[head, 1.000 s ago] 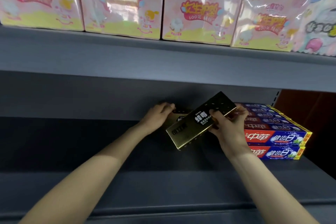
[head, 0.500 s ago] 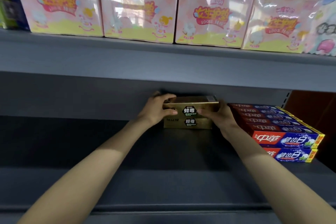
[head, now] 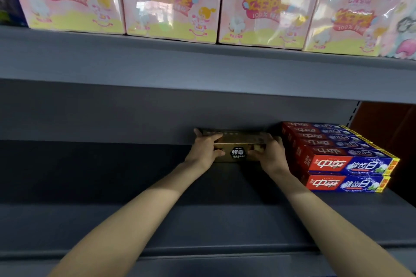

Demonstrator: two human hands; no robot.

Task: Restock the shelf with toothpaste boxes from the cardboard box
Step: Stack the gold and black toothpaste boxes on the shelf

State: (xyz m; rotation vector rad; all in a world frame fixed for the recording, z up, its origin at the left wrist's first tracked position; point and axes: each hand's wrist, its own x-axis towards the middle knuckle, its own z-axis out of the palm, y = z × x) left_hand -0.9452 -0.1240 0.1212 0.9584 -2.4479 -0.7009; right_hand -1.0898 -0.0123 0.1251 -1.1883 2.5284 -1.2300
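Observation:
Gold toothpaste boxes (head: 238, 149) with a black hexagon label lie stacked at the back of the dark grey shelf (head: 112, 220). My left hand (head: 206, 148) grips their left end, thumb on the front face and fingers over the top. At the right end, my right hand (head: 269, 153) holds them the same way. Just to the right stand two layers of red and blue toothpaste boxes (head: 346, 162), lined up front to back. The cardboard box is out of view.
The upper shelf (head: 202, 65) overhangs the hands and carries pink and yellow wrapped packs (head: 173, 0). The shelf's back wall (head: 112, 114) is right behind the gold boxes. A dark red-brown panel (head: 387, 126) shows at the far right.
The tilted gold box held in my right hand has been laid flat and pushed back on top of the other gold box. Both hands now hold the stack's ends.

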